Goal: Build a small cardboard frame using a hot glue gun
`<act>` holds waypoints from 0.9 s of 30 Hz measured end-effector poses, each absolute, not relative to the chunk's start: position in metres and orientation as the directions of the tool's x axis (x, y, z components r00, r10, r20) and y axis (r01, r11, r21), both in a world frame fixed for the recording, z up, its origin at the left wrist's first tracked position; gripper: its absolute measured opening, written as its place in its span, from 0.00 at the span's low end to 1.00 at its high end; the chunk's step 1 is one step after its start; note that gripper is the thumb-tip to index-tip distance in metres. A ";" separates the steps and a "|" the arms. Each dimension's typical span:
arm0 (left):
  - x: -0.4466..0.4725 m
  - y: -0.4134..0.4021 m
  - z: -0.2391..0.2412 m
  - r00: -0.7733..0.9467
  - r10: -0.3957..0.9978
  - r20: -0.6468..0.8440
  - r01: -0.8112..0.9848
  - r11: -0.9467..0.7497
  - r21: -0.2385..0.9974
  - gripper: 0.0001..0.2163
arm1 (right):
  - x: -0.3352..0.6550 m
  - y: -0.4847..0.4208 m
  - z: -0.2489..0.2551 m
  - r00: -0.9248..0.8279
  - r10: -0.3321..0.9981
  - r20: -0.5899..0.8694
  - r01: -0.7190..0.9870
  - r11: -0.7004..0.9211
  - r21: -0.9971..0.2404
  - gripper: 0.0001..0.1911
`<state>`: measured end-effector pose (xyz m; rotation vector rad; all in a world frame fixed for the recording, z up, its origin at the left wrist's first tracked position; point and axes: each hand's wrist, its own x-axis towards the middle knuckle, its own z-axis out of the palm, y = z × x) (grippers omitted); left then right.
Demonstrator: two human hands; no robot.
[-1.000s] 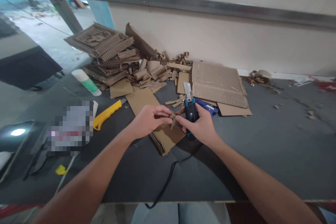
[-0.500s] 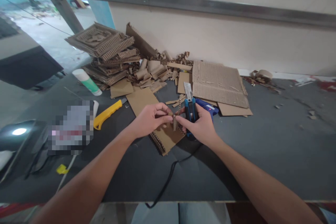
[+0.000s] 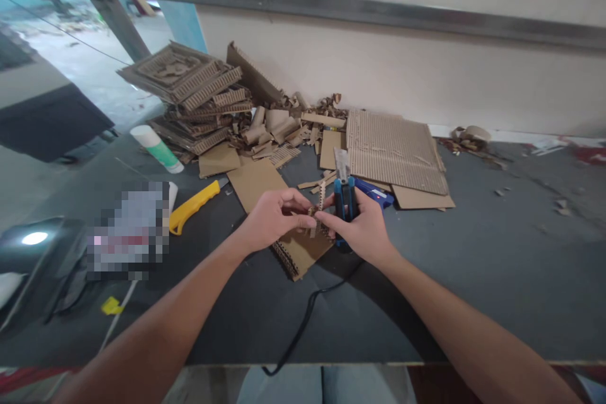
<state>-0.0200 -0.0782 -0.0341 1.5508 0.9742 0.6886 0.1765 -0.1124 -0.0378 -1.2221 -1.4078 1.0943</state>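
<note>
A narrow corrugated cardboard strip [image 3: 322, 196] is pinched between the fingertips of my left hand [image 3: 277, 218] and those of my right hand [image 3: 362, 227]. Part of the strip is hidden by my fingers. My right hand also keeps a black and blue utility knife [image 3: 345, 199] in its palm, the wide blade out and pointing away from me. Below both hands lies a flat cardboard piece [image 3: 258, 183] with a corrugated edge. Just behind my right hand rests a blue glue gun [image 3: 376, 192], partly covered by the hand.
A yellow cutter [image 3: 196, 202] and a white-green tube [image 3: 156, 148] lie on the left. Behind stand stacked cardboard panels [image 3: 189, 85], loose scraps [image 3: 279, 126] and a corrugated sheet [image 3: 398, 151]. A black cable [image 3: 307, 312] runs toward the table's front edge.
The cardboard strip has shifted slightly left and turned between my fingertips. The utility knife has moved a little right and down. Everything else stays put.
</note>
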 end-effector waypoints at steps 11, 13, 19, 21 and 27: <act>-0.022 -0.077 -0.031 0.524 0.840 -0.138 0.219 0.023 0.975 0.15 | 0.176 -0.112 -0.042 -0.081 0.993 0.091 0.143 0.102 -0.984 0.19; -0.022 -0.076 -0.035 0.517 0.845 -0.139 0.199 0.040 0.979 0.17 | 0.176 -0.112 -0.042 -0.083 0.992 0.096 0.139 0.107 -0.984 0.19; -0.022 -0.075 -0.038 0.504 0.850 -0.150 0.167 0.075 0.983 0.18 | 0.177 -0.112 -0.045 -0.083 0.991 0.109 0.162 0.121 -0.979 0.19; -0.022 -0.076 -0.035 0.509 0.846 -0.160 0.171 0.083 0.982 0.17 | 0.177 -0.112 -0.045 -0.077 0.991 0.108 0.164 0.120 -0.979 0.19; -0.022 -0.076 -0.031 0.534 0.818 -0.212 0.203 0.119 0.972 0.19 | 0.177 -0.112 -0.046 -0.076 0.991 0.111 0.169 0.123 -0.978 0.20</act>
